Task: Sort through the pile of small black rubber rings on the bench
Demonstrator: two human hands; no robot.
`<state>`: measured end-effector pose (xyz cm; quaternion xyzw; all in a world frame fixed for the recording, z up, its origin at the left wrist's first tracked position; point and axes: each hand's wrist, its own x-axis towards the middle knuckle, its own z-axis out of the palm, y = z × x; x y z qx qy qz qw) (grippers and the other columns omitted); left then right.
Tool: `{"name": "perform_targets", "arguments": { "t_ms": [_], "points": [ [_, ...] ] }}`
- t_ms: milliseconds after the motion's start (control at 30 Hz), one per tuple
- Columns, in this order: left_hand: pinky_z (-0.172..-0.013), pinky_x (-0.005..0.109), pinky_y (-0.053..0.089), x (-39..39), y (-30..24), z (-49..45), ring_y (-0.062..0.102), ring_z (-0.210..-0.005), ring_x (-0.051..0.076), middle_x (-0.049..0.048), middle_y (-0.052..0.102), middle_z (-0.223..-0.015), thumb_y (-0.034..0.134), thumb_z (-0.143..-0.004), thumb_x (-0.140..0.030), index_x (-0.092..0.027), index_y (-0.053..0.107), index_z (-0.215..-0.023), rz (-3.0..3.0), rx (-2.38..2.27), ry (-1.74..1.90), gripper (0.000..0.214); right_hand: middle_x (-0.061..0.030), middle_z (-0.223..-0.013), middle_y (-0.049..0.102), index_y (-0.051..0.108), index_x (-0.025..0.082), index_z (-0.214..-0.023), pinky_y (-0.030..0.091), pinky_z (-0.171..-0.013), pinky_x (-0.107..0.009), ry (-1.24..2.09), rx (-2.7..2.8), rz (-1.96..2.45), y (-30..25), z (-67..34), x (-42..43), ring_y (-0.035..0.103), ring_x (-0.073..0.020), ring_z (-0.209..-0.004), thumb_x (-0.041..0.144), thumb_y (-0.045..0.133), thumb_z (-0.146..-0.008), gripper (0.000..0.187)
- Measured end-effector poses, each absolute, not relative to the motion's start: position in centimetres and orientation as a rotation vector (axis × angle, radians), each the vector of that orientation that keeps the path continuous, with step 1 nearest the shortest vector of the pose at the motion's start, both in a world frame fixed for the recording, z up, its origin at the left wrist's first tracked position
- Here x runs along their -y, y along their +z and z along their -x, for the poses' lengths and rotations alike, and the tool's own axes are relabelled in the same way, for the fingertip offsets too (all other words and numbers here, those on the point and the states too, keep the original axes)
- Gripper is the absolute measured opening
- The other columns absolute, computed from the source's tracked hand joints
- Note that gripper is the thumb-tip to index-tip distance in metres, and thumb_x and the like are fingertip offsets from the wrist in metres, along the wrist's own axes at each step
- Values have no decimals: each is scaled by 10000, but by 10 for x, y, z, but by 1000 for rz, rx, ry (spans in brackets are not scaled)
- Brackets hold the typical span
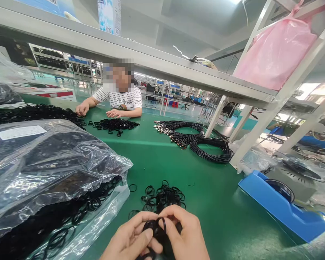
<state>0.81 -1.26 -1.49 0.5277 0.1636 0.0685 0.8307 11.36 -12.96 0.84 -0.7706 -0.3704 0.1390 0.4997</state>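
My left hand (130, 238) and my right hand (185, 234) meet at the bottom middle of the head view, fingers curled round a small bunch of black rubber rings (157, 228). The right thumb and forefinger pinch one ring at the top of the bunch. Just beyond my hands a loose pile of black rings (164, 193) lies on the green table (162, 159). A clear plastic bag (48, 173) full of black rings lies to the left, its open mouth spilling rings toward my left hand.
A blue tape dispenser (283, 209) stands at the right. Coiled black cables (203, 142) lie mid-table by a white shelf leg (262, 122). A person in a striped shirt (121, 99) sits opposite, hands by another ring pile (115, 125). A pink bag (273, 54) hangs above.
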Motion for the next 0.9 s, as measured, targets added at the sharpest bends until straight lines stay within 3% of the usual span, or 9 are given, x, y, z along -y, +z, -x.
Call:
{"name": "perform_targets", "arguments": {
  "t_ms": [100, 200, 333, 467, 567, 667, 800, 900],
  "points": [
    [-564, 253, 483, 10, -16, -8, 579, -592, 134, 57, 691, -718, 648, -785, -524, -154, 586, -1051, -1145, -353, 125, 460, 6, -727, 665, 665, 212, -786, 430, -616, -216, 452, 742, 1773, 9, -116, 129, 571, -135, -653, 258, 545, -802, 130],
    [-529, 247, 497, 10, -17, -8, 603, -692, 176, 50, 661, -732, 659, -772, -523, -173, 577, -1046, -1085, -370, 127, 452, -4, -713, 678, 676, 204, -761, 434, -613, -223, 479, 735, 1716, 8, -115, 128, 574, -142, -644, 289, 584, -784, 127],
    [-414, 168, 395, 10, -18, -8, 502, -470, 87, -16, 600, -605, 651, -783, -523, -180, 567, -1025, -1181, -348, 165, 429, -20, -677, 673, 676, 184, -727, 440, -600, -231, 499, 713, 1682, 4, -114, 126, 582, -149, -631, 334, 626, -768, 164],
    [-386, 149, 312, 7, -20, -10, 425, -370, 44, -9, 621, -538, 608, -814, -531, -156, 590, -945, -1229, -395, 167, 398, -44, -758, 676, 662, 176, -843, 483, -631, -239, 522, 671, 1610, 2, -115, 126, 624, -163, -688, 405, 592, -810, 241],
    [-379, 165, 361, 7, -23, -12, 491, -408, 82, -6, 623, -538, 654, -765, -553, -160, 594, -919, -1189, -366, 187, 427, -29, -845, 672, 682, 214, -903, 461, -578, -195, 424, 832, 1633, 4, -111, 125, 619, -146, -723, 290, 633, -758, 171],
    [-430, 193, 444, 9, -25, -13, 567, -484, 117, 11, 651, -581, 684, -758, -513, -162, 592, -902, -1139, -356, 192, 390, -6, -799, 660, 689, 216, -786, 452, -573, -183, 319, 911, 1665, 4, -108, 124, 592, -122, -673, 154, 587, -731, 132],
    [-467, 213, 463, 8, -23, -11, 567, -476, 114, 27, 683, -614, 675, -770, -503, -158, 581, -956, -1137, -388, 186, 404, -3, -743, 664, 677, 211, -773, 467, -635, -196, 300, 815, 1692, -1, -114, 127, 605, -129, -683, 181, 552, -789, 130],
    [-430, 186, 395, 5, -18, -9, 514, -406, 83, 14, 677, -599, 669, -770, -504, -162, 573, -930, -1206, -446, 192, 390, -17, -762, 670, 677, 208, -802, 480, -655, -218, 278, 801, 1692, -4, -121, 130, 616, -149, -705, 221, 556, -808, 122]
  ]
}}
